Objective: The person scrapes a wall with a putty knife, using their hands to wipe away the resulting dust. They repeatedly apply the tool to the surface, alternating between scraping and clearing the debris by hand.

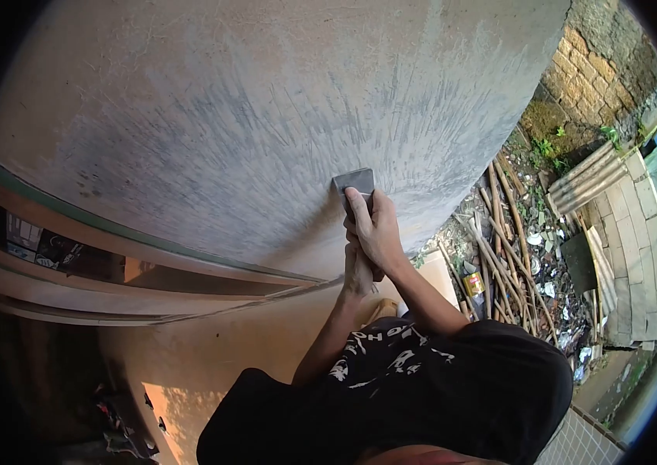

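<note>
Both hands are together on one scraper-like tool (357, 180) with a flat grey blade, its edge against the wall (266, 139). My right hand (375, 229) is closed round the tool, the thumb lying on the blade. Just below, my left hand (357, 270) is closed round the lower part of the tool, partly hidden by the right hand and forearm. Streaky grey marks fan out over the wall around the blade. The handle is covered by the fingers.
A ledge with a green edge (150, 231) and a recess runs along the left. Wooden poles (503, 240), rubble and a yellow container (474, 284) lie on the ground at the right. Beyond are corrugated sheets (588, 178) and a block wall (580, 66).
</note>
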`<state>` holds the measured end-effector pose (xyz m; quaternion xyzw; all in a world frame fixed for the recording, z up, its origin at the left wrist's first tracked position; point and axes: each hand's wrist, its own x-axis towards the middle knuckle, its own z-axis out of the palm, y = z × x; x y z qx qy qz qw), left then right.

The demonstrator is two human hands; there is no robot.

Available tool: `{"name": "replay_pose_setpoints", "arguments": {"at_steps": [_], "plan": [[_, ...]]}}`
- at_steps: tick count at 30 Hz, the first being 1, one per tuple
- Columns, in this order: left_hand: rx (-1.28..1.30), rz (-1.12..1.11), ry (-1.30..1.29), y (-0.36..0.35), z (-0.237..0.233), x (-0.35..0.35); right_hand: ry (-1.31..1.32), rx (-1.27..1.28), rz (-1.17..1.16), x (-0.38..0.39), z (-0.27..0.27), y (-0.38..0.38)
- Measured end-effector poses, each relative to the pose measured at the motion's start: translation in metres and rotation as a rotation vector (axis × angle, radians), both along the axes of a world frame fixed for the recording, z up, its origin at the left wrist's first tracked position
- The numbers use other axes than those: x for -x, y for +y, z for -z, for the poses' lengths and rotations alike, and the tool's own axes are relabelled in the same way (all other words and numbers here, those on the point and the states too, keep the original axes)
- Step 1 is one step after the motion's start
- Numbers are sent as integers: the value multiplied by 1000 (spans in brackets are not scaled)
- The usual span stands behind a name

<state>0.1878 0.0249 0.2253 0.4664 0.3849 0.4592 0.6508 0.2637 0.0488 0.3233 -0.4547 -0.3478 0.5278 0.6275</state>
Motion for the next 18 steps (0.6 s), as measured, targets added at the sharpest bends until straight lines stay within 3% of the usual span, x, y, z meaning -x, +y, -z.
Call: {"name": "replay_pose_setpoints", "arguments": {"at_steps": [2, 5, 14, 18], "plan": [[-67, -98, -12, 9, -4, -13, -70, -27, -15, -6, -5, 8], [-283, -211, 28, 10, 20, -21, -209, 12, 67, -3, 42, 12], [-132, -107, 170, -3, 64, -13, -356, -75, 164, -2, 65, 15], [-77, -66, 206, -11, 100, -8, -354, 89, 120, 0, 137, 4]]}}
